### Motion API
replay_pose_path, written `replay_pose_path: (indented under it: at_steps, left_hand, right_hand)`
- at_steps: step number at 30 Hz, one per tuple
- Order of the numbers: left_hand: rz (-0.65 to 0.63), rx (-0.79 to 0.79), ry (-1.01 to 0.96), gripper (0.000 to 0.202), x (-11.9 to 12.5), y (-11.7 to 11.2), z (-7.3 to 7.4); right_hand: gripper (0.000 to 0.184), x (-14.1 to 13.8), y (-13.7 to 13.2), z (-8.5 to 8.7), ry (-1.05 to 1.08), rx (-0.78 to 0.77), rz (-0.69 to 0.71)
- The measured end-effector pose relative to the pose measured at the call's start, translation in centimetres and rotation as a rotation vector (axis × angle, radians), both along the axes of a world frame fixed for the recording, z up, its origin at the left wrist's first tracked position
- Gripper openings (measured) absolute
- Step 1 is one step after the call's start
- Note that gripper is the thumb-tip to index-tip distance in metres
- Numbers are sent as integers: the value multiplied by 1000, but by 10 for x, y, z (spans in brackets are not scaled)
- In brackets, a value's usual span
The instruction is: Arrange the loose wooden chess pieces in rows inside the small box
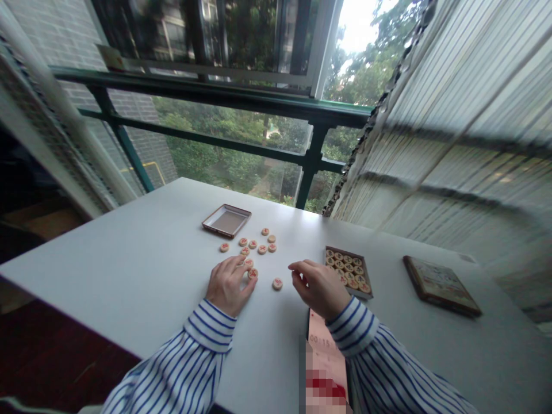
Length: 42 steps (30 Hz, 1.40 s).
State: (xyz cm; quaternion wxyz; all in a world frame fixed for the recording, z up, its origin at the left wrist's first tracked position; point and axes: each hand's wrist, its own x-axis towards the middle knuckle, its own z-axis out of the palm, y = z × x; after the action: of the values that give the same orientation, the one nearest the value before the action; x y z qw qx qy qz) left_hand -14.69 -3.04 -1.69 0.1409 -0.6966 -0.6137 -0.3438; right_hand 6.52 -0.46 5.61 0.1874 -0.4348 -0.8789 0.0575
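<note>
My left hand (227,286) rests on the white table, its thumb and fingers closed round a round wooden Chinese chess piece (253,274) with a red character. Another red-marked disc (248,263) lies against its fingers. Beyond them several more discs (252,244) are scattered, one of them plain side up. A single red-marked piece (277,283) sits between the two hands. Just right of it hovers my right hand (319,287), fingers bent and slightly apart from the thumb, with nothing visible in them. Beside that hand is an open box (366,276) holding rows of pieces, partly covered by the hand.
A shallow tray-like lid (207,225) lies at the back left. On the right is a closed flat box (444,286) with a picture on top. A phone (321,339) showing a timer lies under my right forearm. Window, green railing (241,95) and curtain (452,115) border the table (142,253).
</note>
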Motion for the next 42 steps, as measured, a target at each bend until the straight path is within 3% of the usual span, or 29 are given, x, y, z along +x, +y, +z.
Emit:
replay_pose_path:
  at_steps: [10,17,34,42]
  left_hand:
    - [-106,82,-68,17,4,0,5]
    - [-184,79,-105,18,19,5,22]
    - [-316,28,-193,18,81,28,54]
    - [-398,-17,-299,20,110,43,58]
  right_hand:
    - [23,25,6,9,112,35,-56]
    - [23,47,9,20,191,55,-92]
    - [23,81,15,29,218,-3,-155]
    - [22,85,16,30,226,-23,-177]
